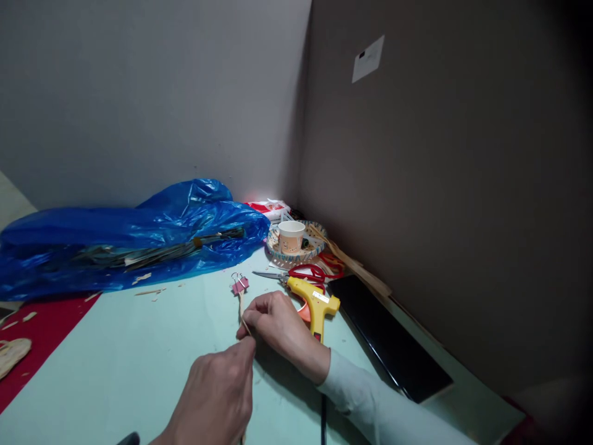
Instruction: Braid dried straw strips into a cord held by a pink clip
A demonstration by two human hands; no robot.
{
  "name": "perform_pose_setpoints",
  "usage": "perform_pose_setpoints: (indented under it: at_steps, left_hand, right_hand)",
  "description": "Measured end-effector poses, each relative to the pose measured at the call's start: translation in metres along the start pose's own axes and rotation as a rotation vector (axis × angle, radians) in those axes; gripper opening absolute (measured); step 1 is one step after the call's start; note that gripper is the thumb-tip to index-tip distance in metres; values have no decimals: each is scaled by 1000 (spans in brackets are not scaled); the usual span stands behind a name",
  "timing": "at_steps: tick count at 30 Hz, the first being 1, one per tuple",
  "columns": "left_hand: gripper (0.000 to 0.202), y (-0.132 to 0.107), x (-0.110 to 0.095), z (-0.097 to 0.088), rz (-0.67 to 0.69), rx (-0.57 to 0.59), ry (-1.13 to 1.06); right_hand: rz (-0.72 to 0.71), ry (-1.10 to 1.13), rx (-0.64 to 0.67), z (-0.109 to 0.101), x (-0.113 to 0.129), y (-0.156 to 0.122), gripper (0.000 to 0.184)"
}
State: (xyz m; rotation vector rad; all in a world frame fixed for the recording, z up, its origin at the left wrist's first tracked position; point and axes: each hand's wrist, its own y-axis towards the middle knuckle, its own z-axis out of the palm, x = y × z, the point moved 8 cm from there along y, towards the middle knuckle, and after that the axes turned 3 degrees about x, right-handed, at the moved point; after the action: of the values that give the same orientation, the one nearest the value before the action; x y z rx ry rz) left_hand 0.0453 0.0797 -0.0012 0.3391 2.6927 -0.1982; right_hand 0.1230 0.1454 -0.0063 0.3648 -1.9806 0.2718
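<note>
My left hand [215, 395] and my right hand [278, 327] meet near the front of a pale green table [139, 346]. Both are closed, pinching a thin tan straw strip [241, 307]. The strip runs away from my fingers to a pink binder clip [239, 284] clamped on its far end, which rests on the table. My right hand lies just left of a yellow glue gun [317, 304].
Red-handled scissors [306, 272] lie behind the glue gun. A paper cup [291, 236] sits in a woven basket [301, 252]. A blue plastic bag [125, 238] with long stalks fills the back left. A black slab [389, 337] lies along the right wall. Red mat [41, 334] at left.
</note>
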Motion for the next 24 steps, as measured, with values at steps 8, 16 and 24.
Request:
perform_pose_setpoints:
  at_steps: [8,16,24]
  left_hand:
    - [33,-9,-9,11,129,122,55]
    - [34,18,60,-23,-227,-58,-806]
    - [35,44,45,3,-244,152,-1244]
  right_hand:
    - [49,116,24,1,-8,6,18]
    - [106,246,21,1,-9,3,22]
    - [132,204,44,5,-9,1,23]
